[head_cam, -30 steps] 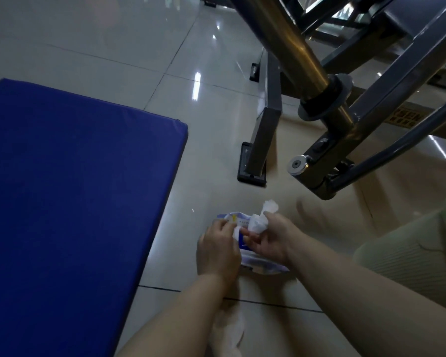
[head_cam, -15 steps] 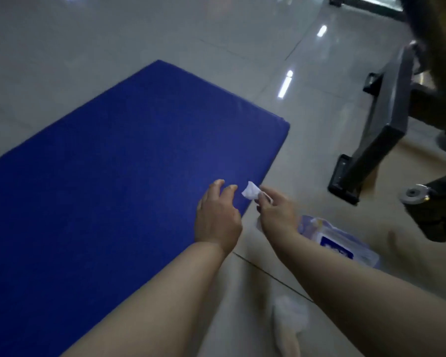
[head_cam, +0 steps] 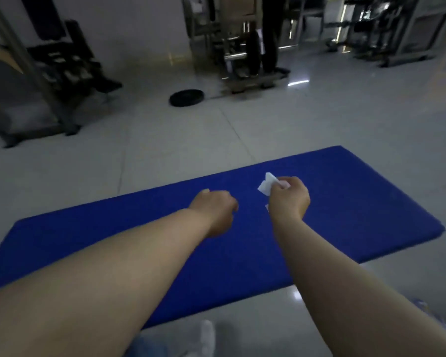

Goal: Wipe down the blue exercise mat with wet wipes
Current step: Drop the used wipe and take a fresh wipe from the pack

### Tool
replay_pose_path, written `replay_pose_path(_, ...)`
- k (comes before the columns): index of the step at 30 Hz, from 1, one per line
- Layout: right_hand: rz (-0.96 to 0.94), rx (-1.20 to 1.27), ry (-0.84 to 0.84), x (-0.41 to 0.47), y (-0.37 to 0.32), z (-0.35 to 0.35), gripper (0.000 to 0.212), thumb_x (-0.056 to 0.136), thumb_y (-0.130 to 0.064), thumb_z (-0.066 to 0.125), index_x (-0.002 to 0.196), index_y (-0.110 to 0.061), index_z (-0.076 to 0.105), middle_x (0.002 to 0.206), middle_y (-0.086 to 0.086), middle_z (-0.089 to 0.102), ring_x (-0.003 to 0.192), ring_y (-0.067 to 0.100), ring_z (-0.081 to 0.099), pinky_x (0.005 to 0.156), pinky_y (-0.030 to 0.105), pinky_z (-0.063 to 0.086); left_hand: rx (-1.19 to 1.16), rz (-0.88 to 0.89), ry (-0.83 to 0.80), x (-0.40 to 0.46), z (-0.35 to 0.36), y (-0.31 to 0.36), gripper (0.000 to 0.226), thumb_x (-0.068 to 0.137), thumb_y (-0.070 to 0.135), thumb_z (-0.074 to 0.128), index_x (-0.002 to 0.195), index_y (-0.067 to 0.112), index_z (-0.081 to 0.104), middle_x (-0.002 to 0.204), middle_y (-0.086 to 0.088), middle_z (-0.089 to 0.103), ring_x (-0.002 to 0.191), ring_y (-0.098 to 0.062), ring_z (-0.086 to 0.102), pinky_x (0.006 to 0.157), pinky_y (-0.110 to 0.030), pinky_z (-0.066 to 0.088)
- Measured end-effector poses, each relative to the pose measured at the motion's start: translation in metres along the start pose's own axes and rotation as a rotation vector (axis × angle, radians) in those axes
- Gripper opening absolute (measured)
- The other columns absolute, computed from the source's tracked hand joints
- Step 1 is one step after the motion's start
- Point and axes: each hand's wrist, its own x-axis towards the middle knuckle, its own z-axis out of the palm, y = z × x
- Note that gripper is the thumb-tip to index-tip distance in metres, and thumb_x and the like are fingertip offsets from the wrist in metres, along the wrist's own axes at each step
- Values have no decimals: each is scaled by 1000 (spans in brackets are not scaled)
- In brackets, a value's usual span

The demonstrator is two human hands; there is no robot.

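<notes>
Both hands, right hand (head_cam: 289, 199) with wet wipe (head_cam: 267, 185), now off the packet and above the blue mat (head_cam: 358, 215).

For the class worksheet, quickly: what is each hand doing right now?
Left hand: fingers loosely curled, holding nothing, above the blue mat.
Right hand: pinching a white wet wipe above the mat.
</notes>
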Motion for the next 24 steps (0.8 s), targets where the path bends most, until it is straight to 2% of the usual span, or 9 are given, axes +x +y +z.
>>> replay_pose_path(4, -358, -416, -110, -62, -30, 27, 15, 95, -20, 47, 81, -16, 48, 70, -3, 51, 57, 12, 49, 45, 22, 34, -27, -77, 37, -58, -35, -37, 29, 94, 14, 39, 112, 16, 61, 111, -3, 61, 95, -22, 58, 79, -34, 49)
replay_pose_path(6, -459, -717, -202, -87, -33, 59, 16, 96, -22, 47, 83, -13, 48, 68, 1, 55, 57, 16, 51, 46, 23, 35, -62, -69, 65, -86, -35, -65, 23, 93, 13, 38, 95, 14, 61, 94, -3, 60, 78, -19, 53, 64, -30, 44)
replay_pose_path(7, -481, -833, -231, -100, -32, 78, 16, 96, -23, 47, 84, -12, 48, 69, 3, 56, 57, 17, 50, 45, 24, 34, -80, -61, 75, -99, -33, -83, 22, 93, 13, 38, 91, 15, 60, 91, -2, 58, 75, -18, 52, 62, -29, 43)
replay_pose_path(9, -512, -968, -269, -127, -29, 121, 13, 95, -22, 48, 85, -14, 49, 68, 3, 54, 54, 16, 47, 43, 23, 29, -143, -54, 57, -124, -27, -125, 25, 95, 15, 39, 104, 15, 62, 101, -3, 61, 86, -20, 58, 74, -35, 51)
replay_pose_path(10, -535, -1005, -287, -141, -27, 145, 12, 94, -21, 48, 84, -15, 49, 67, 2, 53, 53, 16, 46, 43, 23, 28, -188, -68, 31, -136, -24, -148, 28, 96, 17, 40, 112, 16, 62, 108, -2, 62, 92, -21, 60, 81, -38, 52)
replay_pose_path(12, -582, -1037, -331, -168, -23, 193, 13, 89, -15, 49, 76, -17, 48, 64, 2, 53, 50, 17, 47, 42, 22, 29, -265, -125, 8, -158, -20, -196, 28, 96, 20, 42, 114, 15, 63, 105, -3, 63, 92, -22, 61, 79, -37, 51)
replay_pose_path(18, -712, -1004, -643, -234, -5, 332, 14, 79, -7, 47, 70, -16, 48, 65, 3, 55, 53, 19, 50, 45, 22, 34, -305, -256, 181, -199, 13, -327, 25, 96, 23, 42, 76, 16, 57, 71, 1, 53, 68, -18, 53, 53, -30, 36)
replay_pose_path(20, -736, -989, -785, -244, 10, 383, 19, 81, -11, 51, 66, -18, 44, 66, 3, 55, 55, 18, 50, 47, 23, 36, -295, -284, 196, -202, 38, -376, 28, 96, 23, 41, 70, 19, 52, 69, 4, 52, 65, -15, 50, 52, -29, 34)
replay_pose_path(24, -743, -909, -960, -243, 59, 477, 29, 88, -33, 57, 66, -18, 48, 61, 1, 59, 50, 15, 49, 46, 26, 37, -328, -378, 177, -209, 109, -484, 26, 97, 28, 40, 101, 24, 65, 95, 9, 64, 87, -12, 59, 75, -38, 51)
